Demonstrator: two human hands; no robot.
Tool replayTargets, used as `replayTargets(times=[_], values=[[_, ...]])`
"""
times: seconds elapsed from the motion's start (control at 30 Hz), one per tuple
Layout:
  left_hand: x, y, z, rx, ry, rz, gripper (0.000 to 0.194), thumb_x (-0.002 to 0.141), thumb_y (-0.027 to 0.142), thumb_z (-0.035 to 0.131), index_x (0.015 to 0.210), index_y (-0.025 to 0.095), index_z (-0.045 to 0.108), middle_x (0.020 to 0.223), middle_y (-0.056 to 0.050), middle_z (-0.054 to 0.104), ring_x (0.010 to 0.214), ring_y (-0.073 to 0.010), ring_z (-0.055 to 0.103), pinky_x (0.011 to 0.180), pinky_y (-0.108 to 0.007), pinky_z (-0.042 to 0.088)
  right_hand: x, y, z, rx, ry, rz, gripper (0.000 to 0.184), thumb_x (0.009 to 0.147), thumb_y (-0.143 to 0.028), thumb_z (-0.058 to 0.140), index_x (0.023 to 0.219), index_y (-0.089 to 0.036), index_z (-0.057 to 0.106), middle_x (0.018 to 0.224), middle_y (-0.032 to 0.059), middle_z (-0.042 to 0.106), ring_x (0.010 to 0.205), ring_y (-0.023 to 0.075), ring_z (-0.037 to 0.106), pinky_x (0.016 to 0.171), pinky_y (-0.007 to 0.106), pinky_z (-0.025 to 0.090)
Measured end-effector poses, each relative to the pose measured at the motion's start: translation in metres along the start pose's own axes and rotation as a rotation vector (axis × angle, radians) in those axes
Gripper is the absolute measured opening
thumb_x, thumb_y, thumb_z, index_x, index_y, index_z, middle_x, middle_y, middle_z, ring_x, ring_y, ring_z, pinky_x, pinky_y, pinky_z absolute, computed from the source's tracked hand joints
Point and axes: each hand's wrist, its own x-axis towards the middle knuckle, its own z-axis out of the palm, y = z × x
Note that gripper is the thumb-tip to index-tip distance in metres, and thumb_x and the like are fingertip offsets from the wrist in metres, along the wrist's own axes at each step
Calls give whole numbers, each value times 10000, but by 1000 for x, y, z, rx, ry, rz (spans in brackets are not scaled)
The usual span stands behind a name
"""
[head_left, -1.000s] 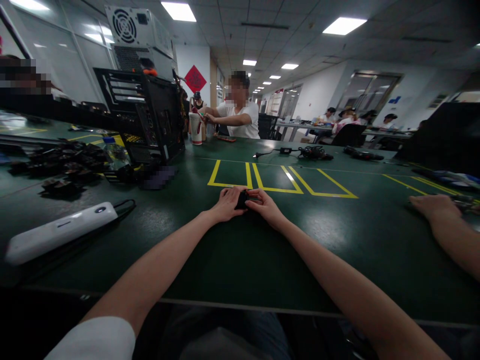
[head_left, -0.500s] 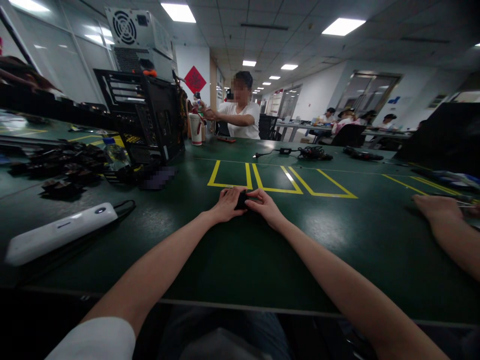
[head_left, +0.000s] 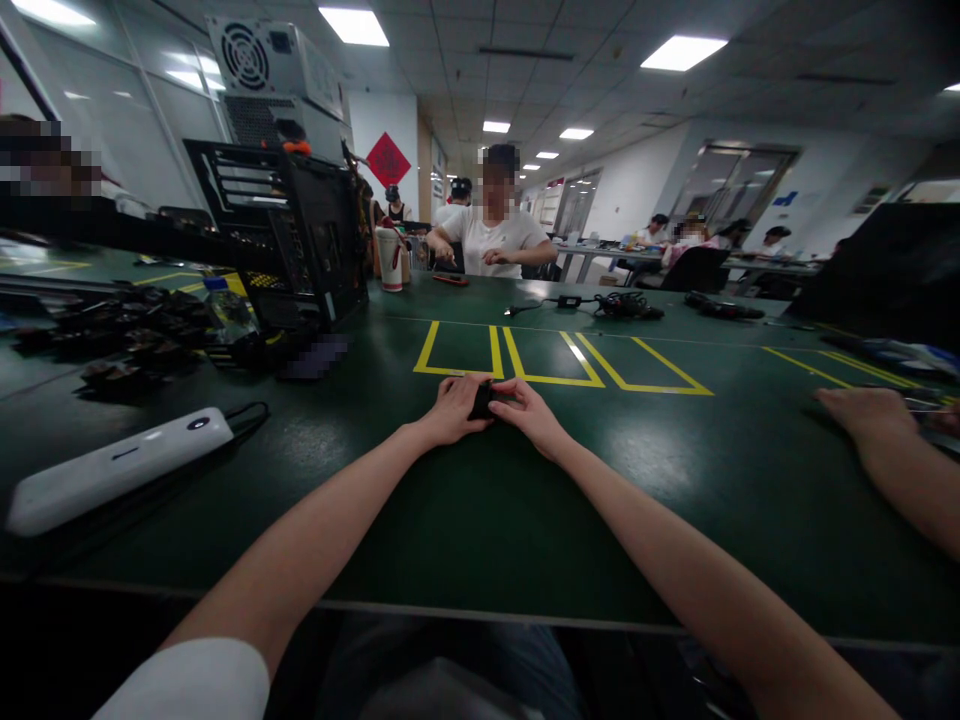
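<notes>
So, I'm using the yellow tape outlines [head_left: 559,381] on the green table [head_left: 480,520] as my landmark. The small black object [head_left: 481,400] is just on the near side of them, roughly below the gap between the left and middle boxes. Most of it is hidden by fingers, so I can't tell what it is.

The left hand [head_left: 450,408] has a narrow grip on it, fingers draped over the far side and thumb along the near edge. My guess is that's to keep it steady. The right hand [head_left: 529,415] comes in from the other side, thumb and fingertips drawn close at the object's right end. I can't tell if they're really pinching it or only touching. Having a hand on each side probably stops it twisting, and both forearms reach in low over the table, which likely helps too.

Left of the outlines there's a white elongated device [head_left: 124,468] lying at a slant, with a heap of black parts [head_left: 127,330] farther back and an upright black computer case [head_left: 330,240]. Beyond the outlines are a cup [head_left: 390,260] and a bundled cable [head_left: 626,305], both well apart from the hands. Off to the right is a co-worker's hand [head_left: 874,412], also not near the object.
</notes>
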Motion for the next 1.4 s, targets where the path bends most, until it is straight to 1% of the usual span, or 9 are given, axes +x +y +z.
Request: replayTargets(times=[0.1,0.27,0.4,0.6,0.67,0.8,0.93,1.17,1.4], values=[[0,0,1,1,5,2,570,661,291,569,1142,221,272,1138,-67,412,1071,-231,385,904,-394,237,1,1,0,-16,25,0,231,640,-263,615,835,-203,507,936,7,534,832,128,552,828,340,420],[-1,0,0,4,0,-5,571,661,287,569,1144,220,272,1127,-67,416,1063,-232,390,904,-397,238,3,3,-2,-34,28,48,320,641,-260,615,937,-206,507,1003,32,534,884,143,542,849,358,407],[-1,1,-2,-2,-6,3,539,680,288,548,1141,222,278,1130,-66,411,1062,-229,391,908,-398,237,2,2,-3,19,-15,36,360,595,-213,652,922,-208,502,1018,27,523,921,155,539,853,350,410],[-1,1,-2,-6,-13,1,556,673,296,555,1146,221,272,1132,-66,407,1067,-232,385,911,-402,237,-1,0,0,-5,25,4,261,628,-253,624,857,-208,507,966,14,533,861,136,554,839,350,416],[0,1,-2,-5,-14,1,557,671,291,555,1145,222,271,1132,-66,406,1067,-233,383,910,-404,238,0,0,-1,-12,28,16,280,627,-252,624,876,-210,505,976,18,534,870,141,549,835,356,418],[0,0,0,-4,-6,-4,563,662,283,559,1144,224,273,1132,-64,407,1070,-234,380,911,-405,231,2,1,-2,-7,9,71,345,634,-231,616,957,-208,498,1028,39,523,899,148,540,846,362,409],[0,-1,1,2,4,-2,561,664,289,559,1142,221,274,1129,-62,409,1069,-232,382,910,-400,232,1,0,-2,61,-29,35,347,600,-193,645,914,-210,499,1013,20,523,917,143,539,852,338,406],[0,0,0,8,-4,-7,564,660,294,567,1139,226,277,1130,-59,408,1064,-233,389,902,-399,241,0,-1,-1,2,24,35,228,639,-280,611,834,-210,515,959,6,543,797,116,555,793,335,434],[0,1,-1,6,-12,-11,568,668,289,562,1147,223,263,1148,-65,400,1083,-236,374,908,-400,233,2,0,-2,-10,13,60,365,634,-273,611,979,-208,511,1028,37,543,880,143,542,832,359,420]])
